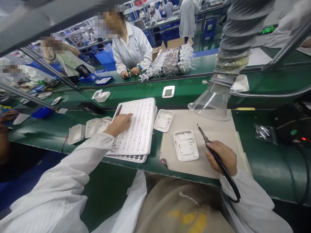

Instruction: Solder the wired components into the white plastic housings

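My right hand (pixel 222 158) is wrapped round the handle of a soldering iron (pixel 206 139), its tip pointing up and left over a beige mat (pixel 184 119). A white plastic housing (pixel 186 145) lies on the mat just left of the iron. My left hand (pixel 120 124) rests over a white tray (pixel 139 126) with rows of small dark parts. Its fingers are bent together at the tray's surface; whatever they may hold is too small to make out. Another white housing (pixel 163 120) lies between tray and mat.
A clear fume funnel (pixel 210 105) hangs over the mat's back edge. White housings (pixel 76 134) stand left of the tray. A framed white part (pixel 168 92) lies behind. Right are a small plastic bag (pixel 264 133) and a black device (pixel 291 123). Across the bench a person handles wires.
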Action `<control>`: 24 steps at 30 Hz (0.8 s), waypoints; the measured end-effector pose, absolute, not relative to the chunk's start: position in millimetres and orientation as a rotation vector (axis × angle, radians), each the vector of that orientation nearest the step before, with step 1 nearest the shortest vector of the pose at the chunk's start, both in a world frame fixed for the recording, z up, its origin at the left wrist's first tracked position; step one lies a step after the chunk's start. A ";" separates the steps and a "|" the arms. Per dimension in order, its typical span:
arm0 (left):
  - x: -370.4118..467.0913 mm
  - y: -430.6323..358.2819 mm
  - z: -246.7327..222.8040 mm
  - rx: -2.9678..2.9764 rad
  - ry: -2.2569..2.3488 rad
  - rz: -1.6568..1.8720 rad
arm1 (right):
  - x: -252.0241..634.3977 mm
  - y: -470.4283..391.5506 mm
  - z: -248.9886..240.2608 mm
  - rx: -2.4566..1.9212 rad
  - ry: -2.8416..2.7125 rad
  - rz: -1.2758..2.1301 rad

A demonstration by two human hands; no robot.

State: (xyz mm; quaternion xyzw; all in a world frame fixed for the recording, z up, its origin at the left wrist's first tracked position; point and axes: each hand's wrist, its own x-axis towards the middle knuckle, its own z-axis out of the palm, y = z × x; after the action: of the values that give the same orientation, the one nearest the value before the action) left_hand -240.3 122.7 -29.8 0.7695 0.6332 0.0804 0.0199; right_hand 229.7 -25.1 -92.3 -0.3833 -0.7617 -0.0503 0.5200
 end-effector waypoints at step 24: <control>-5.1 7.2 -75.2 2.523 1.461 0.607 | 225.7 -29.0 -86.6 -0.812 -1.746 0.046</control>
State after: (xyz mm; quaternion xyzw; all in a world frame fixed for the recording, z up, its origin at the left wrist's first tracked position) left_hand -5.1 7.2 -75.2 0.8445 0.4888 0.2030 0.0817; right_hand 225.7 -29.0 -86.6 -0.3460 -0.7441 0.0195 0.5711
